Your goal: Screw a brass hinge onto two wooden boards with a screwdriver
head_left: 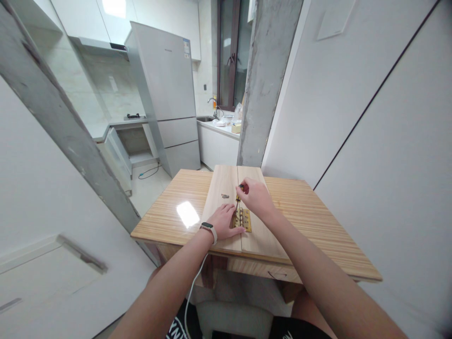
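Two pale wooden boards point(222, 188) lie side by side on a striped wooden table point(169, 212). A brass hinge point(244, 220) spans the seam between them near the front. My left hand point(223, 220) lies flat on the left board, fingers spread, pressing the hinge's left leaf; a watch is on that wrist. My right hand point(254, 197) is closed round a small screwdriver point(239, 193), held upright with its tip on the hinge's top edge. A couple of loose screws point(224, 196) lie on the left board just beyond my left hand.
A grey concrete pillar point(264, 80) rises behind the table. A refrigerator point(169, 94) and a kitchen counter with a sink point(219, 125) stand further back. White panels close in on the right and left. A white cable point(192, 292) hangs near my lap.
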{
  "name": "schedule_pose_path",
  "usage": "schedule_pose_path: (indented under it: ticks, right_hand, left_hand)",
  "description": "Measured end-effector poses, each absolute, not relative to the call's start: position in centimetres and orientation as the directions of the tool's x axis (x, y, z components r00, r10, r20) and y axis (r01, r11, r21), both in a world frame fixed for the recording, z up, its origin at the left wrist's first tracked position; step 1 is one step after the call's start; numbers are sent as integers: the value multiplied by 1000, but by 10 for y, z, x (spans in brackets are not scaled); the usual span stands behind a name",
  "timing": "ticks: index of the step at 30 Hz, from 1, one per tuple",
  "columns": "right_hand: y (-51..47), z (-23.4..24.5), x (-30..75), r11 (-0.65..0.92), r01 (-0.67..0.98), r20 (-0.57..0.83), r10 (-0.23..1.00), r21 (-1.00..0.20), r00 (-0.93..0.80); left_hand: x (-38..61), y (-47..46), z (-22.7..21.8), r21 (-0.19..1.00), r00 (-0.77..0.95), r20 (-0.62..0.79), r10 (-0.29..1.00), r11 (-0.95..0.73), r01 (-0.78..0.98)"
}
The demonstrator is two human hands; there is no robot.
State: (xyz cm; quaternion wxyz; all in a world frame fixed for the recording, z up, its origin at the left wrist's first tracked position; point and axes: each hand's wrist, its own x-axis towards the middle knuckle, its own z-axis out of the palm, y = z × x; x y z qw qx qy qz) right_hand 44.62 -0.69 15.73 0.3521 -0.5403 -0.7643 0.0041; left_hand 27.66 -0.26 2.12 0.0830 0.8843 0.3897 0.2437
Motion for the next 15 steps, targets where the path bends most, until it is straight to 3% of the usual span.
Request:
schedule_pose_path:
  ticks: [8, 15]
  right_hand:
    - [-2, 154, 455, 518, 730, 528, 811, -446, -252]
    - [2, 162, 467, 508, 659, 391, 858, -555, -332]
  left_hand:
    - [277, -3, 22, 340, 575, 368, 731, -681, 648]
    - [276, -3, 21, 340, 574, 374, 729, -683, 646]
